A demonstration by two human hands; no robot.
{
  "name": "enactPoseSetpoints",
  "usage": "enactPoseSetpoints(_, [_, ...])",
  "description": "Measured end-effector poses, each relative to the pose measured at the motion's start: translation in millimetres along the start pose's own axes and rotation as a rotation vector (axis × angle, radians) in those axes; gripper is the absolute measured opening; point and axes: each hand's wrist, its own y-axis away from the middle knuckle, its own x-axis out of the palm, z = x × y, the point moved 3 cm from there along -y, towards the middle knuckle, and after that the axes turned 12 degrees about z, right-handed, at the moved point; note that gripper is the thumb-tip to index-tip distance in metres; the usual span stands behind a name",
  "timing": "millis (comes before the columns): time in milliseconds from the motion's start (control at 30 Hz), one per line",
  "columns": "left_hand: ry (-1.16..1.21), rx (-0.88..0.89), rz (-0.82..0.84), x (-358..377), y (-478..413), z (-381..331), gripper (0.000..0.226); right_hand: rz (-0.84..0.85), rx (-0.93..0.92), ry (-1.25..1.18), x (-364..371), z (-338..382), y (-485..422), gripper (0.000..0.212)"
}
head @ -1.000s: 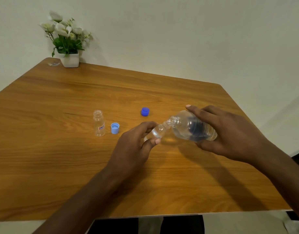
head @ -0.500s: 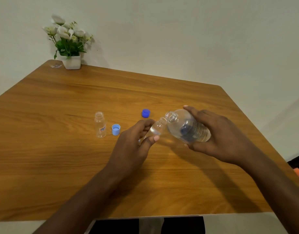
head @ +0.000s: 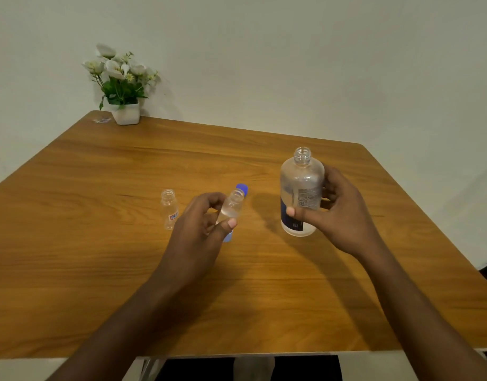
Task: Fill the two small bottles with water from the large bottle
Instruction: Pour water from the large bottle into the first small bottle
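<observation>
My right hand grips the large clear bottle, upright and uncapped, with a dark label low on its side; its base sits at or just above the table. My left hand holds a small clear bottle, uncapped and tilted slightly right, with water in it. The second small bottle, uncapped, with a red and blue label, stands upright left of that hand. A dark blue cap lies behind the held bottle. A light blue cap peeks out under my left thumb.
A white pot of white flowers stands at the table's far left corner, with a small clear scrap beside it. The pale wall runs close behind the table. The table's near edge is at the bottom.
My right hand has swung the large bottle from tilted over the small bottle's mouth to upright and moved it right. My left hand has tipped the small bottle more upright.
</observation>
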Motion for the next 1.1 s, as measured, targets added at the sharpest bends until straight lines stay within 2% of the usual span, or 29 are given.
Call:
enactPoseSetpoints(233, [-0.046,-0.052,-0.057,-15,14,8,0.031,-0.123,0.010,-0.080,23,-16,-11,0.075])
enactPoseSetpoints(433, [-0.022,-0.087,-0.048,-19,20,17,0.032,-0.187,0.050,-0.124,34,-30,-21,0.083])
enactPoseSetpoints(533, [-0.028,-0.092,-0.047,-19,21,18,0.032,-0.210,0.055,-0.135,36,-33,-24,0.080])
enactPoseSetpoints(833, [-0.063,-0.083,-0.041,-18,21,21,0.032,-0.233,0.066,-0.135,38,-38,-25,0.084])
enactPoseSetpoints(1100, [-0.086,-0.060,-0.045,-18,22,19,0.036,-0.227,0.070,-0.160,39,-37,-23,0.079])
